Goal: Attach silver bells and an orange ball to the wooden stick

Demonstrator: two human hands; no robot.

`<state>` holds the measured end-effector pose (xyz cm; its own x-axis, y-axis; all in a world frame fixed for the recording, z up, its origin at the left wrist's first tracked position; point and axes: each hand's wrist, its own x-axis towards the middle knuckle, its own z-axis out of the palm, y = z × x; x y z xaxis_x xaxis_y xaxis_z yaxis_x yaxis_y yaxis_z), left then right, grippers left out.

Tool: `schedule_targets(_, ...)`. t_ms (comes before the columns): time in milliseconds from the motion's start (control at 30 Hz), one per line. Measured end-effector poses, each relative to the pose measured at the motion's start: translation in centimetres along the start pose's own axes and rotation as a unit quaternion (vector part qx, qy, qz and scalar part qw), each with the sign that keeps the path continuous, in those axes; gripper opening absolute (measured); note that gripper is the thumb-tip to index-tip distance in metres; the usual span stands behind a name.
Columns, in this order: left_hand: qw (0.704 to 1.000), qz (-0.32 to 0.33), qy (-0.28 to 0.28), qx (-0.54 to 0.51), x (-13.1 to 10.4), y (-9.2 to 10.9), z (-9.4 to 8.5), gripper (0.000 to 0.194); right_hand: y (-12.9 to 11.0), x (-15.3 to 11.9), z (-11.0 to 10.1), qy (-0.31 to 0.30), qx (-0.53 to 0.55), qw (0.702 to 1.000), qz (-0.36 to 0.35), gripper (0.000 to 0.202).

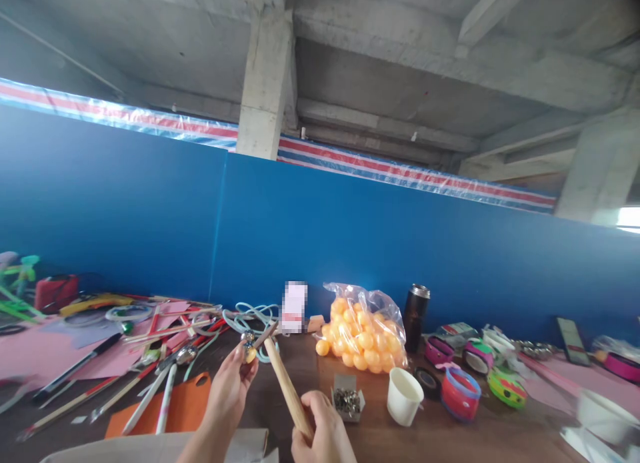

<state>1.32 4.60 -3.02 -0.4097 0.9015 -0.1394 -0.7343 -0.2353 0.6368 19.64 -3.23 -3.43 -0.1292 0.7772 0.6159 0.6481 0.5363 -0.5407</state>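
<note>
My right hand is wrapped round the pale wooden handle of a hammer. The hammer's dark, narrow head points up and slants close to my left hand. Between the raised fingers of that left hand is a small object with shiny metallic and yellow parts; its exact kind is too small to make out. I cannot tell whether the hammer head touches it. Just right of my right hand stands a small open box of metal pieces.
A clear bag of orange balls sits behind the box, with a black thermos beside it. A white cup and colourful tape rolls stand to the right. Sticks, cords and an orange sheet clutter the left. A blue partition closes the back.
</note>
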Motion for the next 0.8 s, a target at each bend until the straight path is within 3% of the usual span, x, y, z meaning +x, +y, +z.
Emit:
schedule_targets(567, 1.0, -0.01, -0.008, -0.008, -0.18, 0.34, 0.11, 0.016, -0.64, 0.29, -0.62, 0.04, 0.028, 0.999, 0.009, 0.03)
schedule_targets(800, 1.0, -0.009, -0.011, 0.008, -0.32, 0.21, 0.09, 0.013, -0.84, 0.11, -0.72, -0.017, 0.009, 1.0, -0.006, 0.031)
